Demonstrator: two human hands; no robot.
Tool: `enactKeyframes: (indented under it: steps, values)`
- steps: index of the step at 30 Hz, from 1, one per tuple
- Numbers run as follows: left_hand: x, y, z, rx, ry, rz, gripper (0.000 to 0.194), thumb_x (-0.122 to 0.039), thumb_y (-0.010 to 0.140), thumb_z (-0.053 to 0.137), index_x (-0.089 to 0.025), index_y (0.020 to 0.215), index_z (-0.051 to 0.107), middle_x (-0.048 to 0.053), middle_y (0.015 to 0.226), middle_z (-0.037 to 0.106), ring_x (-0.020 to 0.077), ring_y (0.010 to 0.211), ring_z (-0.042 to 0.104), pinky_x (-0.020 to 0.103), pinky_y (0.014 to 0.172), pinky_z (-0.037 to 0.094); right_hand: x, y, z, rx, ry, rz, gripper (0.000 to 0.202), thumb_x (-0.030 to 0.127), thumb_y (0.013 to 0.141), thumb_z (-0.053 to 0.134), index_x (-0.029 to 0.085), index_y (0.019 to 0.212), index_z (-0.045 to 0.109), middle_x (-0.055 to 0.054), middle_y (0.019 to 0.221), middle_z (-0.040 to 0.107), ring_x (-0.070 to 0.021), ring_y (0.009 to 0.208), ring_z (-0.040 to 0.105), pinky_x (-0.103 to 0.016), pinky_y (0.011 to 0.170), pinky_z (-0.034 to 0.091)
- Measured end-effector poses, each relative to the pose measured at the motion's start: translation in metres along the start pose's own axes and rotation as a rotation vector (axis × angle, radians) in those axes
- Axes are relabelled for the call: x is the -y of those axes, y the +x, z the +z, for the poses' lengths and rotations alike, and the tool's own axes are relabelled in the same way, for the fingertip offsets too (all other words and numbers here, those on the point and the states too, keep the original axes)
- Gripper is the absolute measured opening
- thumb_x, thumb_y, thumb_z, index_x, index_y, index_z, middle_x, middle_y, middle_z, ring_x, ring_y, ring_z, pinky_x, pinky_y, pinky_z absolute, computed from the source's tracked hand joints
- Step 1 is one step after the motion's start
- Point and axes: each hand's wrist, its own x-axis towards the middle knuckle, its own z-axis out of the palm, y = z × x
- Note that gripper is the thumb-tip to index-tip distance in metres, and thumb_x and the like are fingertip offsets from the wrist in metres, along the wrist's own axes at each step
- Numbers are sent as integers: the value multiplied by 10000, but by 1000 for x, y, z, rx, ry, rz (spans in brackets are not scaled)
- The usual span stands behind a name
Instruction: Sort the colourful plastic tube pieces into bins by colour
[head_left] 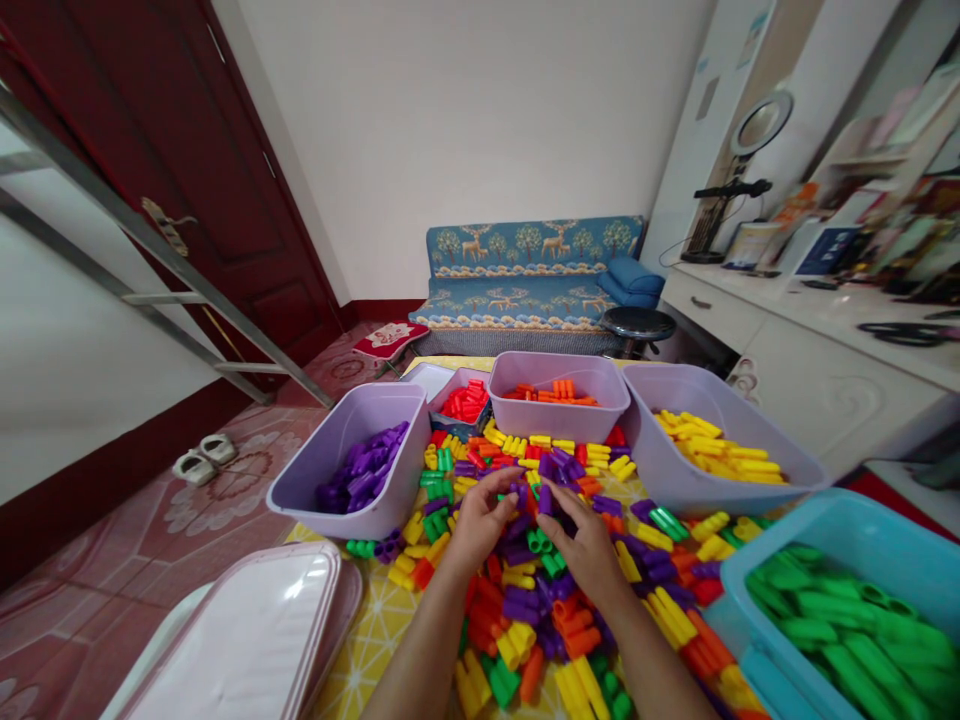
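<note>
Tabletop, purple piece [546, 498] in right hand [581, 535].

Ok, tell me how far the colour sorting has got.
Partly done: the bins already hold purple pieces, red pieces, orange pieces, yellow pieces and green pieces, seemingly one colour each. In hand: the left hand and right hand each appear to pinch a purple piece. Left: a big mixed pile in all five colours, still loose on the table.

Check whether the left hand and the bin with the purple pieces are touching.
Apart: the head view shows loose pieces lying in the gap between the left hand and the bin.
</note>
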Motion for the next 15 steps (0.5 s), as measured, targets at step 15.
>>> enactKeyframes:
  steps: [15]
  values:
    - [-6,-7,15,17,436,198,262,-240,727,697,-203,985,717,69,936,724,233,909,643,359,872,479,7,-4,-1,-148,204,165,329,448,817,579,199,1033,570,-92,959,710,-242,921,668,-361,813,521]
